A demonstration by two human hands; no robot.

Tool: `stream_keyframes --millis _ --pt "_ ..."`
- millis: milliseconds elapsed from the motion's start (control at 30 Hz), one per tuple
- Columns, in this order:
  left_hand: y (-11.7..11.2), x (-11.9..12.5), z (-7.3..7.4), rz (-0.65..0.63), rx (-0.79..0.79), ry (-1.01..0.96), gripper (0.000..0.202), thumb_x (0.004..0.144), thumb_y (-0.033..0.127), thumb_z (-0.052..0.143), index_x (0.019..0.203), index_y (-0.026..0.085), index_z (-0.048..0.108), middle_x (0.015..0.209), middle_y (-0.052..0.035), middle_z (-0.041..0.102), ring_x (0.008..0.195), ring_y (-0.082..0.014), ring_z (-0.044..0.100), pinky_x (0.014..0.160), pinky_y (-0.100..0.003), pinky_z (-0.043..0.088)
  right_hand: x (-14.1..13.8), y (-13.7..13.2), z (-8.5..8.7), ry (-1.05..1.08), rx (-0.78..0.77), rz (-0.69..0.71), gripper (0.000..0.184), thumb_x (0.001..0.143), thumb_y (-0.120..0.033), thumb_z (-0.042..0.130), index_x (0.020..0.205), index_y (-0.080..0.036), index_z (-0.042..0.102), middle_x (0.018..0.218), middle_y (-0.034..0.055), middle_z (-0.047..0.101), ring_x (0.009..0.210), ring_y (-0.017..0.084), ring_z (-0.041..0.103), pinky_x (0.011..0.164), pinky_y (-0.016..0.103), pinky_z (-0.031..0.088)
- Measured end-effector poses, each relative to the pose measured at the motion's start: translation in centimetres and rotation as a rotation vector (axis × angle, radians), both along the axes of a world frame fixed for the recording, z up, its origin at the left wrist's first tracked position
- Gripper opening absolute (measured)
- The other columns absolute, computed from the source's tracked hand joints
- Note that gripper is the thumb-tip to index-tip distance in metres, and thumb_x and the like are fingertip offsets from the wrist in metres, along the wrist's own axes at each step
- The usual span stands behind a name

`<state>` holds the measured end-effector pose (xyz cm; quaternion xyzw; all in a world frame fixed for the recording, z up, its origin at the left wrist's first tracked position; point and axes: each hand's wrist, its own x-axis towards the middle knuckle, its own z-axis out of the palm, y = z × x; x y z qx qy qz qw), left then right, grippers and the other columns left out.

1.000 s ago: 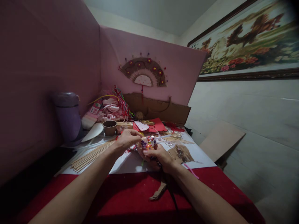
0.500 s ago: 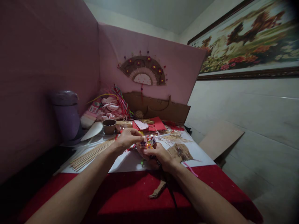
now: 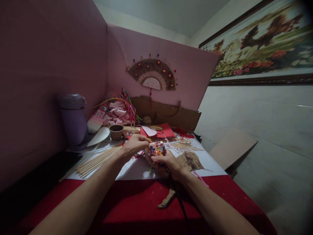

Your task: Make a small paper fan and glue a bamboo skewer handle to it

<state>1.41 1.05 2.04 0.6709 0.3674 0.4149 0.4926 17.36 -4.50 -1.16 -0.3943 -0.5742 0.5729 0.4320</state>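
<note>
My right hand (image 3: 170, 162) is closed round a small flower-patterned hot glue gun (image 3: 156, 149), with an orange light glowing on its side. A white glue stick (image 3: 172, 143) juts out to the right, and a black cord (image 3: 180, 200) hangs below the hand toward the table's front. At the gun's left end, my left hand (image 3: 135, 145) has its thumb and fingers pinched together. What lies between those fingertips is too small to make out. Below the hands, a torn strip of cardboard (image 3: 168, 198) lies on the red cloth (image 3: 132, 199).
Thin wooden sticks (image 3: 99, 161) fan out at left, near a brown cup (image 3: 116, 132) and a purple tumbler (image 3: 73, 120). Behind are red paper (image 3: 167, 130) and ribbons (image 3: 126, 106). Cardboard scraps (image 3: 190, 160) lie right of the hands. A decorated fan (image 3: 154, 74) hangs on the pink panel.
The view has shifted slightly, so the whole scene sits a little farther right. The glue gun has turned slightly in my right hand. My left hand keeps its pinch beside it.
</note>
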Motion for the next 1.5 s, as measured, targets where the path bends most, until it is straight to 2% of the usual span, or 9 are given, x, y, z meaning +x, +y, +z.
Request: stream_keyframes --millis 167,500,667,800,1233,1400,1500 --pt "-0.11 -0.20 0.12 -0.041 0.020 0.001 0.022 0.058 0.031 0.068 0.069 0.012 0.070 0.059 -0.0014 0.061 0.054 -0.0110 0.047 0.052 -0.024 0.032 -0.19 -0.02 0.15 0.017 0.072 -0.031 0.015 0.064 -0.023 0.063 0.061 -0.016 0.050 0.052 -0.0031 0.046 0.045 0.007 0.036 0.040 0.019 0.027" --pt "-0.25 0.28 0.03 0.063 0.016 -0.016 0.011 0.053 0.022 0.066 0.060 0.013 0.068 0.053 -0.0004 0.059 0.052 -0.0113 0.047 0.053 -0.025 0.033 -0.09 -0.19 0.21 0.005 0.002 0.039 0.016 0.068 -0.028 0.061 0.069 -0.017 0.050 0.053 -0.0056 0.044 0.035 0.004 0.028 0.029 0.017 0.019" --pt "-0.21 0.15 0.07 0.020 0.001 -0.025 0.012 0.058 0.019 0.062 0.065 0.012 0.070 0.057 -0.0010 0.061 0.056 -0.0113 0.049 0.055 -0.024 0.035 0.06 -0.10 0.19 0.024 -0.011 0.054 0.015 0.069 -0.028 0.060 0.068 -0.017 0.050 0.052 -0.0053 0.045 0.033 0.004 0.028 0.028 0.017 0.018" --pt "-0.44 0.02 0.39 -0.030 -0.009 -0.049 0.018 0.058 0.024 0.067 0.071 0.011 0.071 0.059 -0.0009 0.062 0.055 -0.0099 0.047 0.055 -0.024 0.034 0.13 0.06 -0.01 0.058 0.056 0.049 0.011 0.070 -0.025 0.059 0.069 -0.015 0.053 0.053 -0.0038 0.046 0.038 0.005 0.032 0.031 0.017 0.020" --pt "-0.03 0.40 0.01 0.066 0.004 0.010 0.013 0.054 0.016 0.062 0.064 0.010 0.068 0.052 0.0009 0.058 0.050 -0.0092 0.045 0.050 -0.023 0.031 0.21 0.11 -0.31 0.043 -0.007 0.062 0.014 0.070 -0.027 0.060 0.075 -0.016 0.054 0.054 -0.0059 0.046 0.032 0.004 0.028 0.026 0.017 0.020" --pt "-0.10 0.41 0.02 0.054 0.009 0.036 0.014 0.055 0.014 0.058 0.065 0.010 0.068 0.052 0.0003 0.059 0.050 -0.0096 0.045 0.050 -0.023 0.031 0.23 0.14 -0.32 0.030 -0.012 0.040 0.014 0.069 -0.027 0.061 0.070 -0.016 0.052 0.053 -0.0053 0.047 0.033 0.004 0.030 0.027 0.017 0.021" --pt "0.12 -0.09 0.05 -0.005 0.002 0.018 0.015 0.057 0.016 0.061 0.069 0.010 0.070 0.059 -0.0016 0.062 0.055 -0.0106 0.049 0.053 -0.024 0.034 0.28 0.10 -0.07 0.037 -0.001 0.031 0.015 0.070 -0.028 0.061 0.068 -0.016 0.052 0.052 -0.0052 0.047 0.033 0.004 0.031 0.027 0.017 0.020"
